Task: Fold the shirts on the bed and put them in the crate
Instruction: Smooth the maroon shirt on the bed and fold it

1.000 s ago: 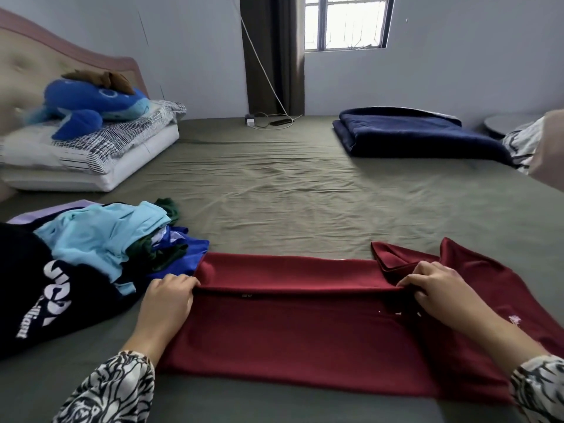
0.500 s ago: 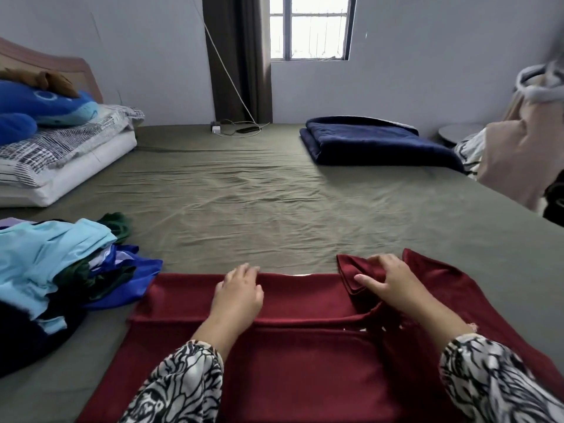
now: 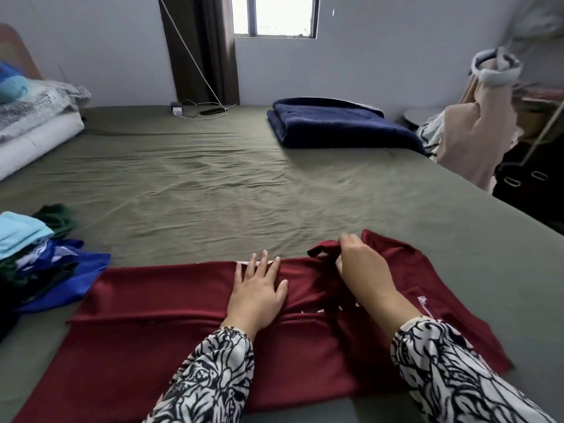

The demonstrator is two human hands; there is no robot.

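Sleeves: two black-and-white patterned sleeves (image 3: pixel 213 374) are seen at the near edge of the bed, one on each forearm.
Red shirt: a dark red shirt (image 3: pixel 146 340) is spread flat along the near edge of the bed (image 3: pixel 213 178), with its far long side folded over towards the person; a small white mark is visible on the cloth near the right forearm.
Left hand: the left hand (image 3: pixel 256 293) is laid palm down on the folded strip near the middle of the shirt; its fingers (image 3: pixel 264 259) are held straight and slightly spread, pressed on the cloth and reaching its far edge.
Right hand: the right hand (image 3: pixel 361 267) is placed on the right part of the shirt; its fingers are curled and a bunched sleeve (image 3: pixel 323 250) of the shirt is pinched between them and raised a little off the cloth.
Clothes pile: a heap of unfolded clothes (image 3: pixel 45 257), light blue, royal blue and dark green, is seen at the left edge of the bed, just beside the shirt.
Blanket: a folded navy blanket (image 3: pixel 338 125) is placed towards the far right corner of the bed.
Pillows: stacked pillows (image 3: pixel 36 117) are found at the far left edge.
Charger: a white plug with cable (image 3: pixel 195 111) lies at the far edge, below the window (image 3: pixel 274 15).
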